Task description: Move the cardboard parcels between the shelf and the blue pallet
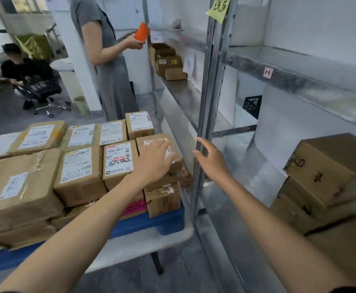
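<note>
Several labelled cardboard parcels are stacked on the blue pallet (151, 224) at the left. My left hand (155, 160) lies with spread fingers on top of the small parcel (173, 172) at the stack's right edge, covering its white label. My right hand (212, 158) hovers open in the air just right of that parcel, in front of the metal shelf's upright post (204, 123), and holds nothing. Larger brown boxes (321, 166) sit on the shelf's lower level at the right.
A person in a grey dress (111, 66) stands beyond the pallet holding an orange object (141, 32). More small boxes (168, 62) sit on a far shelf level. Another person sits on an office chair (43, 92) at the back left. The pallet rests on a white table (143, 250).
</note>
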